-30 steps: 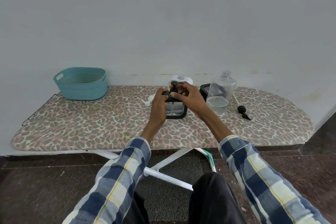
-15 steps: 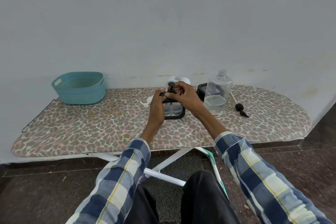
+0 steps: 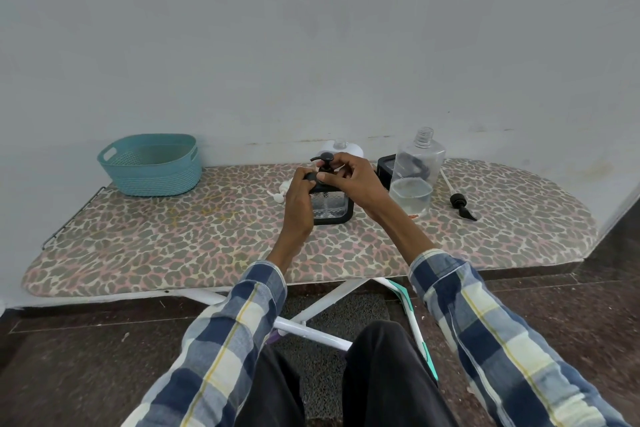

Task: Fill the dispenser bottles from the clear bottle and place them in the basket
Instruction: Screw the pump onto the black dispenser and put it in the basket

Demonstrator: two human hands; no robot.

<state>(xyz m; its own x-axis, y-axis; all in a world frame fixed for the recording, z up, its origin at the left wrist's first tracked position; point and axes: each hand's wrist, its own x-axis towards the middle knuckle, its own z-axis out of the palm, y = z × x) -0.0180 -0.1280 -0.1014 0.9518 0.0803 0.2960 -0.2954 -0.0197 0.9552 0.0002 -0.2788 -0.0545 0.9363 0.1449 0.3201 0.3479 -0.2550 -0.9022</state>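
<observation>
Dispenser bottle (image 3: 329,206), a small square one of clear plastic with a black frame and a black pump top (image 3: 325,163), stands upright near the middle of an ironing board (image 3: 173,236) that serves as the table. The board wears a padded cover printed in grey, pink and cream leopard spots and stands on white folding legs over a dark speckled floor, hard against a plain pale wall. The left hand (image 3: 299,199) curls round the left shoulder of the dispenser bottle, gripping it. The right hand (image 3: 349,178) reaches over the top, its thumb and fingers pinching the black collar at the base of the pump. Both arms wear a blue, white and yellow checked shirt. Just right of the hands stands a taller clear bottle (image 3: 417,177), uncapped with a threaded neck, holding a little clear liquid at the bottom. Behind it sits a second black-framed dispenser bottle (image 3: 385,168), partly hidden. A white rounded bottle (image 3: 341,148) stands at the far edge behind the hands, and a white pump (image 3: 281,191) lies on the cover to their left. A loose black pump with its thin tube (image 3: 462,204) lies further right. A teal plastic basket (image 3: 152,165) with a woven texture and cut-out handles sits at the far left.
</observation>
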